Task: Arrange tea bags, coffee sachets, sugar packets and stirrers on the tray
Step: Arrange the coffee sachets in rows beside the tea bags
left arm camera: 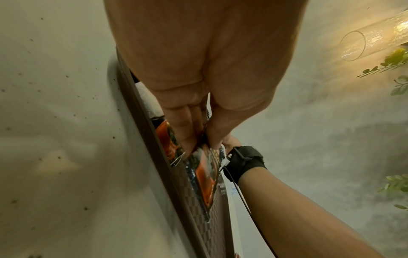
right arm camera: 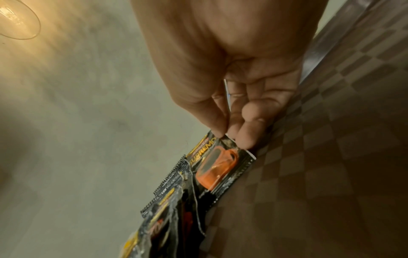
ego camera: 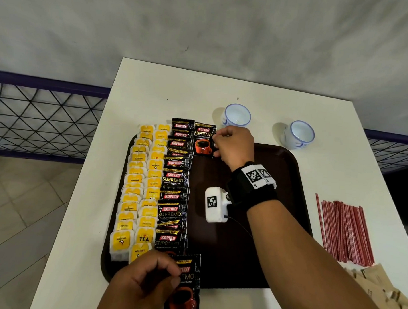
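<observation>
A dark brown tray [ego camera: 253, 248] lies on the white table [ego camera: 154, 88]. Two columns of yellow tea bags [ego camera: 139, 189] fill its left side, with a column of overlapping black coffee sachets [ego camera: 175, 183] beside them. My right hand [ego camera: 233, 143] pinches the right edge of a coffee sachet [ego camera: 204, 140] [right arm camera: 220, 165] lying at the tray's far end. At the near edge my left hand [ego camera: 147, 281] pinches another coffee sachet [ego camera: 187, 285] [left arm camera: 205, 176] between thumb and fingers, over the tray's front rim.
Two white cups with blue rims [ego camera: 237, 115] [ego camera: 299, 134] stand beyond the tray. A bundle of red stirrers [ego camera: 343, 231] lies on the table right of the tray, with brown paper packets [ego camera: 383, 292] near the front right corner. A metal grid fence [ego camera: 44, 118] stands left of the table.
</observation>
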Available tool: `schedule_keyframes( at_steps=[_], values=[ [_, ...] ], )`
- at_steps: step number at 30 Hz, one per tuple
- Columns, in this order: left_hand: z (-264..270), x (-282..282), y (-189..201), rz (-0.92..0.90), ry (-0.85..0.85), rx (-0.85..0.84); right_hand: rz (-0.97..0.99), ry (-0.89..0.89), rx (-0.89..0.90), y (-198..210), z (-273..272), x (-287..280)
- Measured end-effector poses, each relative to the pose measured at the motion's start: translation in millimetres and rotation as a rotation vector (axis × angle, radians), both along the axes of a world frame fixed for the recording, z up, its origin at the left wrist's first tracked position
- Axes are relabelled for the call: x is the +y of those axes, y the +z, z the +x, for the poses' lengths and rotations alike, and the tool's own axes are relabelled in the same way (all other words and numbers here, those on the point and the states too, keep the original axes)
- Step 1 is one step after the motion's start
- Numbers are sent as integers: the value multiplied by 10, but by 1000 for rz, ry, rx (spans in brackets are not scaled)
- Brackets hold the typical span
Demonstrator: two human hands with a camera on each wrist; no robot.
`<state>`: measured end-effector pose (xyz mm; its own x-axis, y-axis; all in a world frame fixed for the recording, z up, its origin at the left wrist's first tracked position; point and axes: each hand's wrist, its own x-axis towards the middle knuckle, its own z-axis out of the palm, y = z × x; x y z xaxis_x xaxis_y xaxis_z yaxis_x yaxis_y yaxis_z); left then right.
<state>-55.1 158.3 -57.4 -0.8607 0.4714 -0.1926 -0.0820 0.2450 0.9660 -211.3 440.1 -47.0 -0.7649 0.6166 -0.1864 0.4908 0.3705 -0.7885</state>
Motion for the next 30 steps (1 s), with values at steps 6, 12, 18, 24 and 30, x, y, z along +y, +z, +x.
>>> schedule_keyframes(
  at_steps=[6, 12, 18, 24, 30],
  values=[
    [-20, 48, 104, -12, -5, 95, -25, 0, 6, 16, 33, 4],
    [-26, 45, 146, -41, -14, 84, -43, 8, 20, 3, 59, 4],
    [-29, 48, 217, -71, -14, -58, -87, -13, 33, 6, 97, 8],
    [-193, 134, 347, 15, 120, -180, -144, 34, 91, 192, 467, -86],
    [-440, 243, 523, 35, 111, -97, -475, 220, 53, 378, 1193, -356]
  ],
)
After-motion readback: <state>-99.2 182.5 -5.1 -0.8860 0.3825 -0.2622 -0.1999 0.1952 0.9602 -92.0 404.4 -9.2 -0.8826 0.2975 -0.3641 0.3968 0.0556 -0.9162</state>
